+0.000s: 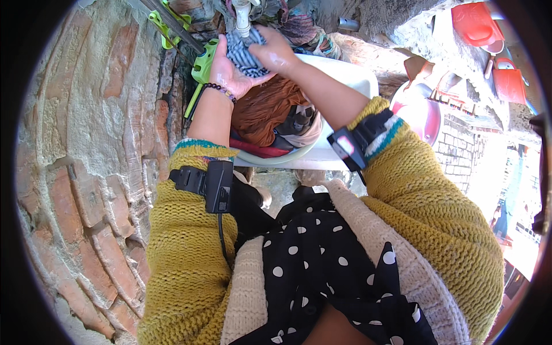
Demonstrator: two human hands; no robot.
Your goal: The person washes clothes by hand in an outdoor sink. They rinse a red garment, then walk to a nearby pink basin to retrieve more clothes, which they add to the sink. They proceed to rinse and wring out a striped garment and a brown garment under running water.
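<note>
Directly below the spout of a white tap (243, 21), both hands hold a bunched blue-and-white striped cloth (241, 51). My left hand (230, 77) cups it from below and the left, palm turned up. Over its right side, my right hand (274, 51) presses with bent fingers; the skin looks wet. Beneath the hands, a basin (286, 160) holds a rust-brown garment (263, 114) and other clothes, among them a dark patterned piece (297, 120) and a red one (258, 148). Whether water runs from the tap is hard to tell.
The basin sits in a white sink (353, 75). A rough brick wall (95, 172) rises close on the left. Bright green plastic clothes hangers (203, 64) hang beside my left wrist. To the right are a pink-red basin (424, 114) and red plastic containers (474, 26).
</note>
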